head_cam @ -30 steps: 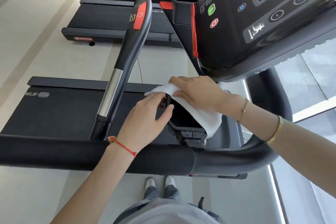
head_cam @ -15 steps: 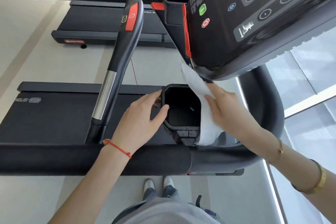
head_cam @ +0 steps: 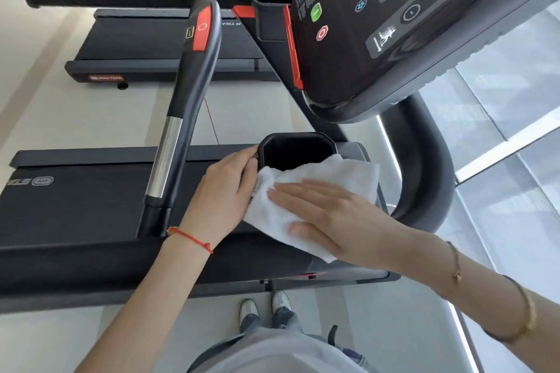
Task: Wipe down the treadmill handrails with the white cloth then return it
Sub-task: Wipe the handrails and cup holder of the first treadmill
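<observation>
Two hands at the black cup holder (head_cam: 298, 150) below the console (head_cam: 409, 24). R hand (head_cam: 330, 215) lies flat on the white cloth (head_cam: 315, 191), fingers straight and together, pressing it down over the holder's near rim. Cloth is spread out, far edge hanging into the holder's opening, near corner reaching the padded front handrail (head_cam: 91, 263). L hand (head_cam: 224, 197) sits at the holder's left side, touching the cloth edge; thumb up by the rim, other fingers hidden, so can't tell if it grips. Red string (head_cam: 191, 238) on L wrist, gold bangles (head_cam: 527, 315) on R forearm. Upright side grip (head_cam: 185, 100) w/ red button and chrome band stands left of the hands, apart from them. Curved handrail (head_cam: 424, 172) bends round behind the cloth on the right. Shoes (head_cam: 263, 309) visible on the floor under the front rail.
</observation>
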